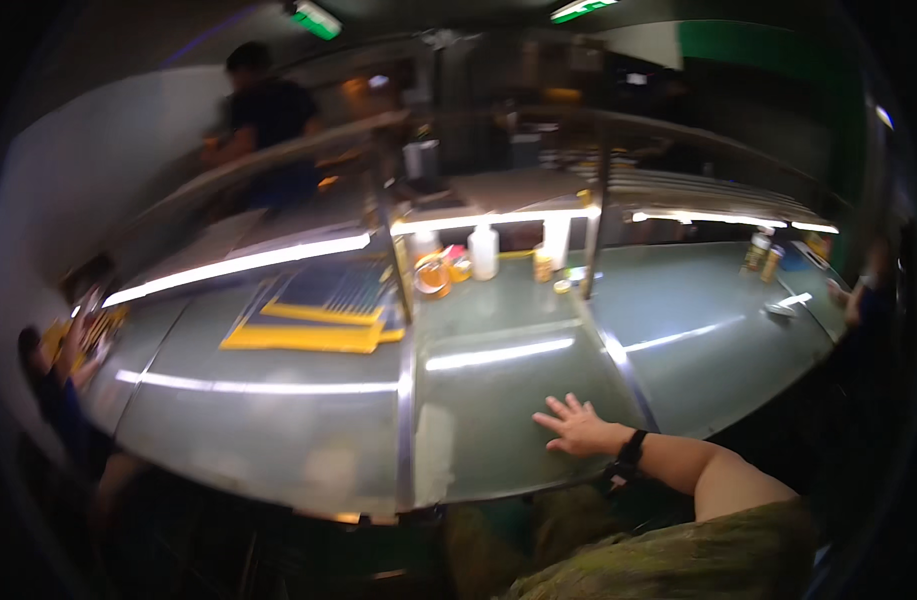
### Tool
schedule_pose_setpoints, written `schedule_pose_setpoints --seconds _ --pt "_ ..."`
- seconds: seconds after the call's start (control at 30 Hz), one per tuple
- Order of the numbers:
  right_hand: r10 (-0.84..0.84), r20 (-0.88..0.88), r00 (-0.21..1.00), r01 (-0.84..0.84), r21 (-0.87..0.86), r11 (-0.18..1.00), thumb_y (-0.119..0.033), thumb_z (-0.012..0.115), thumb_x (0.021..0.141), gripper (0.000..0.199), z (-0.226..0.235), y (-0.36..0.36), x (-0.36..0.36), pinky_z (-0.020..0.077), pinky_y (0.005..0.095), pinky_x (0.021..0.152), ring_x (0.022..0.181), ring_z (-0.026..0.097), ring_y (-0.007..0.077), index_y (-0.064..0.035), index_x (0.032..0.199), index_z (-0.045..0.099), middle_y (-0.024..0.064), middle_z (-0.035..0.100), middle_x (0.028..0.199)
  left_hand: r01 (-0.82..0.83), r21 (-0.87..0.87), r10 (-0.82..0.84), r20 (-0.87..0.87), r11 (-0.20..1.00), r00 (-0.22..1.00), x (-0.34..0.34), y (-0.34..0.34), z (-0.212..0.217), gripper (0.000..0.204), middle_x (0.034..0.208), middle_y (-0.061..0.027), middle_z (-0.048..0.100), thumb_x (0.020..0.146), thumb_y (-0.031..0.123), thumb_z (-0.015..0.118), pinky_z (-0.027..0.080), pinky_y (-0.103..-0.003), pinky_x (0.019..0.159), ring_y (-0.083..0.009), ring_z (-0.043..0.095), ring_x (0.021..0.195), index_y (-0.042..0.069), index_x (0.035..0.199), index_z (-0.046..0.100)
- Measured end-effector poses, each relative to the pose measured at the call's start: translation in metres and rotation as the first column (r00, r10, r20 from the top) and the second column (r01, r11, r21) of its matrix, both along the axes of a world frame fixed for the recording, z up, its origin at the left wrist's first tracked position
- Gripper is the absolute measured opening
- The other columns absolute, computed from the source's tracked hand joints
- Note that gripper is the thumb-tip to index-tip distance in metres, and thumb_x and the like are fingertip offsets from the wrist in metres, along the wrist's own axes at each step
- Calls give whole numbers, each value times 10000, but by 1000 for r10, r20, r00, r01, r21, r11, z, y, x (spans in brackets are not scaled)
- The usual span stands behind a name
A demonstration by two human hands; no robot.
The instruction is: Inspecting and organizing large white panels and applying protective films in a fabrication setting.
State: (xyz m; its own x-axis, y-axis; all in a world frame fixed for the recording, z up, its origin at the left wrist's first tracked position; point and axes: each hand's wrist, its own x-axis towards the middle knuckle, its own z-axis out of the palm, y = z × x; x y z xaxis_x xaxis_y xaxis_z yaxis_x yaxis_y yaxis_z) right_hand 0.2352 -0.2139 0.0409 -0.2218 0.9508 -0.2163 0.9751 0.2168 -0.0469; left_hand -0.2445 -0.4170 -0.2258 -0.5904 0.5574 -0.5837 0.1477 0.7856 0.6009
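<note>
My right hand point(576, 428) is over the grey-green tabletop point(518, 400), palm down, with the fingers spread and nothing held. A dark band or watch is on its wrist, and the forearm comes in from the lower right out of a camouflage-patterned sleeve. Whether the palm rests on the surface or hovers just above it, I cannot tell. My left hand is out of view. Farther back stand a white bottle point(483, 252), an orange roll that looks like tape point(431, 276) and a small yellow container point(543, 265).
Yellow-edged dark sheets point(313, 310) lie stacked on the left of the table. Metal posts point(602, 200) and a shelf with bright strip lights point(498, 217) cross above. Bottles point(758, 250) stand at far right. People work at both ends, and another person point(270, 120) stands behind.
</note>
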Motion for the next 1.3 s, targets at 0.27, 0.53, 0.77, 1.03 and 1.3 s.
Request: schedule_pose_setpoints --seconds 0.27,0.53,0.77,1.03,1.3 --pt "11 -114 993 1 105 994 -246 622 794 647 8 -9 3 238 629 969 1291 178 471 -167 1362 323 187 195 1437 22 -422 -218 -421 906 881 42 -14 7 260 932 -130 659 832 246 494 534 -400 720 -284 644 879 87 845 700" --pt "50 -132 990 -52 -12 999 -124 583 797 665 11 2 -7 217 486 1054 1300 145 474 -151 1385 273 170 148 1459 -392 -363 283 -319 845 905 47 -10 16 752 1001 -220 622 798 674 364 456 -464 835 -356 579 1004 -7 950 646" --pt "241 -239 941 -270 -94 958 -171 641 765 352 63 86 -4 416 412 877 1053 521 342 -61 1095 586 198 551 1146 2 -151 8 67 989 998 21 -44 -57 628 1095 -278 549 785 538 510 406 -457 901 -421 498 1068 -42 1003 610" --pt "644 2 765 -381 808 450 -263 616 814 453 237 300 -182 385 390 924 1103 472 321 -64 1200 491 167 510 1175 -73 116 79 -47 991 996 -7 -17 5 465 1015 -202 618 827 393 554 458 -418 791 -351 582 942 -21 1036 594" --pt "217 25 976 -147 808 571 -222 566 812 326 207 449 -240 458 386 813 1011 543 293 -102 1113 537 148 563 1072 -44 250 90 -174 967 981 -16 5 42 345 911 -214 626 825 321 576 446 -417 745 -372 581 867 -12 908 616"
